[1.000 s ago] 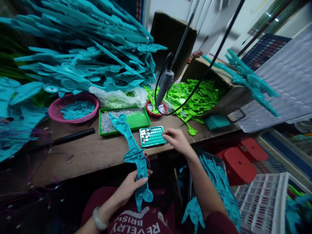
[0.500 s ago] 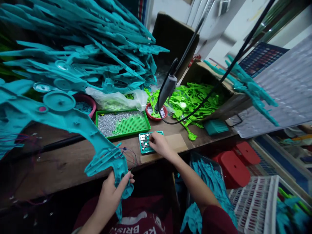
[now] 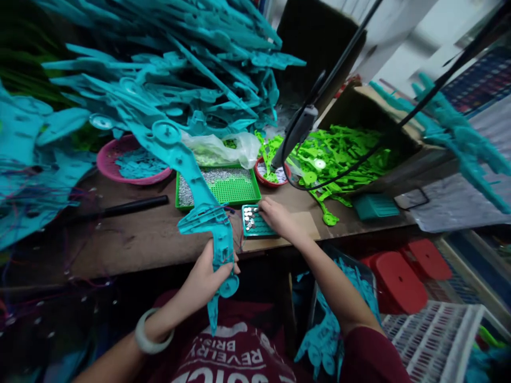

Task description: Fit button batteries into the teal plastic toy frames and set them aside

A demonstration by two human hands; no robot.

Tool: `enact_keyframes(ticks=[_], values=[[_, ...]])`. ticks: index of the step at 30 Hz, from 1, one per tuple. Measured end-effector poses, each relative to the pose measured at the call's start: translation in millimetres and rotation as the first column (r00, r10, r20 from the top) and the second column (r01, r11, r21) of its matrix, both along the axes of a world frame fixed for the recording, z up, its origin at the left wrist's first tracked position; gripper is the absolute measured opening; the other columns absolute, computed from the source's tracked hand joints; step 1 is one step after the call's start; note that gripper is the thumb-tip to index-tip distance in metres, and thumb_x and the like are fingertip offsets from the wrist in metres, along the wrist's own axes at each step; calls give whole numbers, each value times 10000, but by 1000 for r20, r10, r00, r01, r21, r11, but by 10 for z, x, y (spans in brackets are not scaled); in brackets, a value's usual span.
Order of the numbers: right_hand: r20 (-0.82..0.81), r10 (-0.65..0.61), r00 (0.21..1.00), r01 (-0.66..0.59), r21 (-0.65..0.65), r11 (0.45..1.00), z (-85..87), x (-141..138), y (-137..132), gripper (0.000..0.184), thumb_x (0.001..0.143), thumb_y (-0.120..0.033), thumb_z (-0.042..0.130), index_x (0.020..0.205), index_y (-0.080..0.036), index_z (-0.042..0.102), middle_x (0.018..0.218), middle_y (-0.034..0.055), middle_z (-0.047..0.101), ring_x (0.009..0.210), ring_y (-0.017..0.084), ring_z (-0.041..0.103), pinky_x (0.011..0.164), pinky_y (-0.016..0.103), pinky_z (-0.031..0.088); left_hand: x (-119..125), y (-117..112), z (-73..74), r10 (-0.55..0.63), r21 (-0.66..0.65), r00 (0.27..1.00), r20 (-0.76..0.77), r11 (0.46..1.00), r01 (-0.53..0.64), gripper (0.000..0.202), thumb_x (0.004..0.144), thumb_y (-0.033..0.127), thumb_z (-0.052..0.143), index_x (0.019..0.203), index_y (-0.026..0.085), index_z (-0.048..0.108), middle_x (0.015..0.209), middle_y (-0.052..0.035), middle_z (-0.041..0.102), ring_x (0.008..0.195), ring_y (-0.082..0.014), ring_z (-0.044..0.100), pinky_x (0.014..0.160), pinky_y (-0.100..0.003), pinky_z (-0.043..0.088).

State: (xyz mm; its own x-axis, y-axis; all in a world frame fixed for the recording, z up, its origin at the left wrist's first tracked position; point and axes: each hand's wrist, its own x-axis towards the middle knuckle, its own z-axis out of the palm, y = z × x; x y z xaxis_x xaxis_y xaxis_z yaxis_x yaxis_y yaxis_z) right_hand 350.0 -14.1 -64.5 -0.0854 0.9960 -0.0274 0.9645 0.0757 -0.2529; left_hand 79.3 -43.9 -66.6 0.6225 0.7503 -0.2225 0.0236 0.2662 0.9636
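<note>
A long teal plastic part [image 3: 199, 213] is gripped near its lower end by the left hand [image 3: 207, 276], fingers wrapped around it, at the front edge of a wooden workbench [image 3: 131, 239]. The part is held tilted, its round top end raised up and to the left over the bench, and thin coloured wires are seen at its middle. A pale bangle [image 3: 149, 332] is worn on the left wrist.

The right hand [image 3: 277, 218] is laid on a small teal tray [image 3: 253, 222] of little silver discs, just right of the part, fingertips bent down onto it; whether a disc is pinched cannot be told.

Behind the small tray, a green tray [image 3: 227, 186] half covered with tiny silver pieces is set on the bench, with a small red bowl [image 3: 271, 175] to its right and a pink basket [image 3: 128, 162] of teal pieces to its left. A black rod [image 3: 131, 206] is laid flat left of the green tray. A large heap of teal parts [image 3: 167, 74] is stacked at the back, beside a cardboard box of bright green parts [image 3: 339, 154]. A grey tool [image 3: 299, 130] is hung on a black cable above the red bowl. Red stools [image 3: 407, 274] are seen below the bench at right.
</note>
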Motion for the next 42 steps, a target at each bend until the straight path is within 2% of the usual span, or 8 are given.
enact_keyframes(ticks=[7,12,17,21,24,31,38,42], values=[[4,-102,995,102,-5,995,-23,-18,22,72,953,-139,544,956,-158,614,970,93,619,858,216,589,757,298,415,-25,-40,26,40,-166,989,140,986,-17,306,926,373,552,1169,198,491,1067,-65,664,809,-186,695,686,-317,563],[-25,-140,990,141,85,986,67,-123,-133,74,964,-140,535,933,-156,601,966,100,625,830,216,598,714,311,432,-38,-55,21,43,-94,991,128,995,-31,271,889,284,575,1136,198,502,1031,-48,662,811,-181,686,711,-319,557],[-357,209,910,10,525,851,229,-642,-636,49,986,-167,555,974,-187,598,865,47,641,821,168,619,718,285,501,-10,-49,10,31,48,999,34,998,-33,347,815,166,561,1156,200,507,981,-24,667,898,-196,667,830,-337,528],[-50,361,931,-249,635,731,283,-1018,-864,112,970,-118,552,1054,-131,626,848,88,670,731,183,601,634,307,516,36,-87,-25,73,151,997,5,986,-73,499,784,131,544,1272,225,495,1144,-30,634,1042,-203,606,964,-352,474],[64,380,923,-338,608,719,288,-1058,-905,187,968,-80,516,1119,-61,624,833,116,662,744,207,601,651,330,543,44,-112,-34,56,174,998,-7,983,-54,511,796,122,524,1295,228,496,1193,-42,624,1063,-208,594,992,-362,459],[-292,375,880,-129,612,780,284,-1061,-928,265,939,-20,526,1173,-126,590,1005,135,636,936,205,631,808,336,583,29,-115,28,59,187,998,29,980,-63,551,803,113,528,1338,234,482,1259,-48,621,1137,-220,590,1050,-372,434],[-94,349,932,-164,749,642,205,-1164,-923,284,919,-87,589,1194,-142,634,1018,126,643,875,205,610,726,336,573,5,-147,-6,89,150,996,30,984,-92,520,797,137,553,1306,219,488,1287,-62,610,1193,-229,584,1042,-358,445],[-327,130,936,143,691,709,167,-804,-698,202,960,-161,567,1133,-196,667,1023,93,618,923,195,623,781,335,559,-20,-123,-5,65,-5,997,39,998,-64,337,815,216,582,1146,199,519,1076,-53,670,983,-226,681,823,-331,547]])
